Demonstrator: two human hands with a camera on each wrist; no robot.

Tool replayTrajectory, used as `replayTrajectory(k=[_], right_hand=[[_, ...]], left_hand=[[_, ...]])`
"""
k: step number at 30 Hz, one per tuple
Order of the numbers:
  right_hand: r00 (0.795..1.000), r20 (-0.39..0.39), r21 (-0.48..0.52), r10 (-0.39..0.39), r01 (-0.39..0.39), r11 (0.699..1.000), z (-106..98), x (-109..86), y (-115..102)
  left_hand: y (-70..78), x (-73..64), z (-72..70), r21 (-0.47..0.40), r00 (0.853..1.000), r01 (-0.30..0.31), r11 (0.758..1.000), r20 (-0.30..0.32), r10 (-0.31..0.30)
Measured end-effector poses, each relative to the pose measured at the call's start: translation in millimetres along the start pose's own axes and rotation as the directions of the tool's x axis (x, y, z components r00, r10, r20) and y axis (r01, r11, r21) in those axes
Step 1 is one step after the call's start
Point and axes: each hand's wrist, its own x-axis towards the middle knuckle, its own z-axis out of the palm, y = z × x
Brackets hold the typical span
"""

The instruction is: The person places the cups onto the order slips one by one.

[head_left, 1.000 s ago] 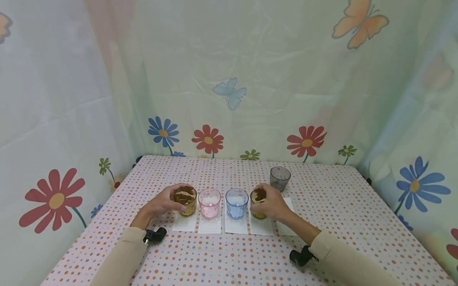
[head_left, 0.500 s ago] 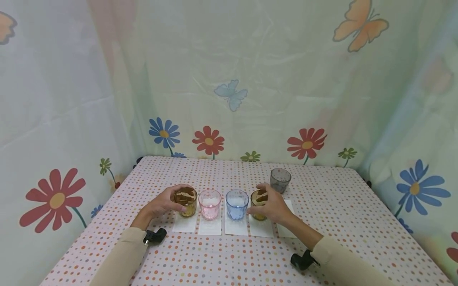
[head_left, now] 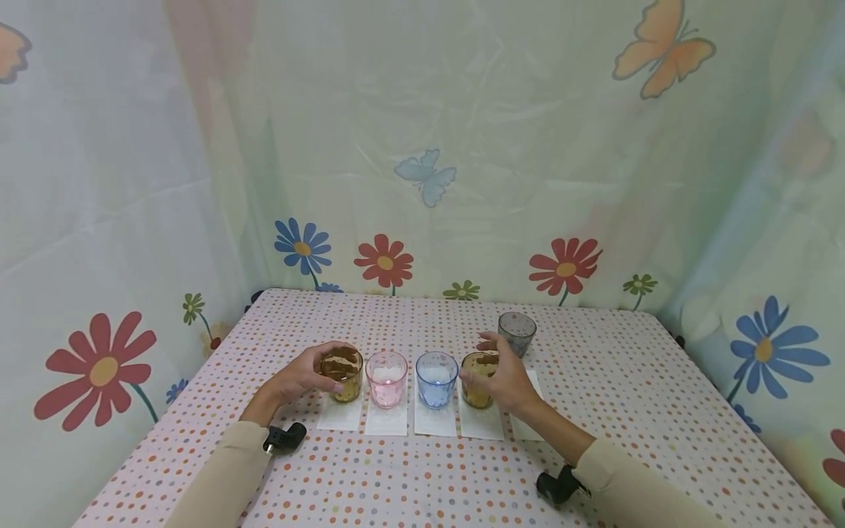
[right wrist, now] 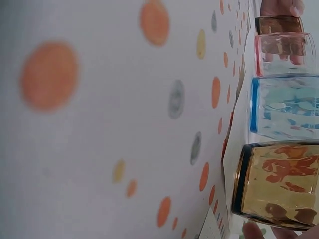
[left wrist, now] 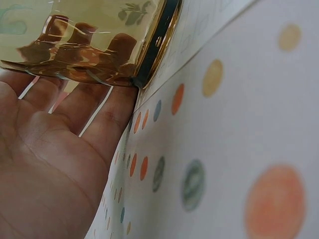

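My left hand (head_left: 305, 375) holds an amber drinking glass (head_left: 343, 381) at the left end of a row, thumb in front. Its fingers (left wrist: 94, 107) reach round the glass's far side in the left wrist view. My right hand (head_left: 507, 378) is spread around a second amber glass (head_left: 477, 392), thumb and fingers apart. In the right wrist view this glass (right wrist: 279, 184) stands upright on its paper, fingertips (right wrist: 253, 230) close beside it. Between the amber glasses stand a pink glass (head_left: 386, 381) and a blue glass (head_left: 436, 381).
A grey glass (head_left: 518, 334) stands behind my right hand. Several white paper slips (head_left: 436, 423) lie under and in front of the row; the rightmost slip (head_left: 524, 429) bears no glass. The dotted tablecloth (head_left: 396, 491) runs back to a flowered curtain (head_left: 488, 220).
My right hand has loosened from the right amber glass; its thumb and fingers have spread away from it. The left hand stays on its glass.
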Motion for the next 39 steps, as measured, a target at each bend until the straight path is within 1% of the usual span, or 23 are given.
replayTrajectory(k=[5,9,14,18,22,26,30,39], right_hand=[[0.996,-0.072,-0.017,-0.061,0.06,0.998,0.5,-0.2,4.0],[0.989,-0.125,-0.016,-0.08,0.079,0.997,-0.3,0.4,5.3],[0.984,-0.151,0.011,-0.095,0.098,0.995,-1.7,3.9,3.8],[0.978,-0.175,0.009,-0.113,0.116,0.993,-2.8,4.4,1.2],[0.968,-0.204,-0.011,-0.145,0.146,0.989,-3.8,5.5,1.2],[0.952,-0.247,-0.019,-0.179,0.18,0.983,-5.2,10.0,2.7],[0.941,-0.281,-0.015,-0.189,0.193,0.981,-7.5,14.4,1.5],[0.928,-0.328,-0.004,-0.178,0.187,0.982,-10.4,21.6,-0.8]], left_hand=[[-2.0,-1.2,-0.1,0.005,1.0,-0.006,1.0,-0.003,0.006],[-2.2,-1.5,0.5,0.015,1.0,-0.008,1.0,-0.001,0.008],[-2.6,-0.7,0.1,0.023,1.0,-0.003,1.0,-0.007,0.003],[-2.7,0.5,0.0,0.033,1.0,-0.001,0.999,-0.01,0.001],[-2.7,1.0,0.2,0.041,1.0,-0.002,0.999,-0.01,0.002],[-1.9,1.0,0.2,0.035,1.0,-0.002,0.999,-0.011,0.002],[0.5,0.5,0.6,0.018,1.0,0.003,1.0,-0.015,-0.003],[-0.3,-1.1,-0.6,0.033,1.0,0.012,0.999,-0.015,-0.011]])
